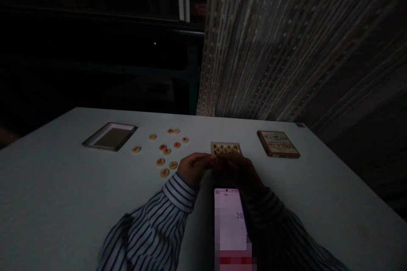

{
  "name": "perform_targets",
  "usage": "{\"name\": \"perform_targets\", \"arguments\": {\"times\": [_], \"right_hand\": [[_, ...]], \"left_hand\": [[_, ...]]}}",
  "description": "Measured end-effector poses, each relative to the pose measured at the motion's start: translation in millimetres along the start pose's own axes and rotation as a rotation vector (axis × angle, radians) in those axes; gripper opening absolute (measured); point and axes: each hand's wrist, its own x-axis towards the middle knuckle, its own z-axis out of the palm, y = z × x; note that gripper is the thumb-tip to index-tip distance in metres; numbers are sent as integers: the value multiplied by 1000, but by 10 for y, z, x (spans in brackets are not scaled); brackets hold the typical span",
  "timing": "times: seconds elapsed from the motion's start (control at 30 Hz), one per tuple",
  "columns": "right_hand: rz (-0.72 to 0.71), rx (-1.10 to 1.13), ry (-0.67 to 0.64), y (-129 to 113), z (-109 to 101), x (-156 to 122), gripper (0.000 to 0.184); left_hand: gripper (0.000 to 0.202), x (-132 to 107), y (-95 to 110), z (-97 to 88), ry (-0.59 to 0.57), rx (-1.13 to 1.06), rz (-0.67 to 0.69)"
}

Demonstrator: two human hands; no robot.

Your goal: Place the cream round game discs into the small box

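Note:
My left hand [194, 166] is closed, thumb and fingers pinched together around what looks like a small round xiangqi piece [213, 159]. Fingertips of my right hand [243, 169] meet it from the other side; this hand is curled and in deep shadow, so what it grips is unclear. Just beyond both hands lies a small tray [240, 147] with rows of dark-lettered xiangqi pieces [221, 147], its near part hidden by my fingers. To the left, several loose xiangqi pieces [173, 164] are scattered, most with red characters and a few showing plain faces.
A lit phone [229, 220] lies between my forearms. At the left stands an open shallow box part [110, 136]; at the right lies a printed box lid [278, 143]. The white table [79, 194] ends at a string curtain [248, 51] behind. The room is dim.

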Motion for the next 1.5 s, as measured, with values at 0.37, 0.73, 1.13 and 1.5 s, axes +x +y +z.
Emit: {"name": "perform_targets", "arguments": {"times": [0.37, 0.73, 1.13, 1.5], "right_hand": [[-163, -362, -115, 120, 8, 80, 29], [-120, -520, -359, -152, -114, 454, 28], [-73, -649, -483, 57, -253, 563, 32], [-61, -702, -588, 223, -173, 516, 27]], "left_hand": [[23, -3, -40, 48, 41, -88, 24], [28, 46, -43, 20, 88, -115, 26], [21, 132, -251, -57, 202, 57, 126], [20, 118, -281, -70, 223, 260, 181]]}}
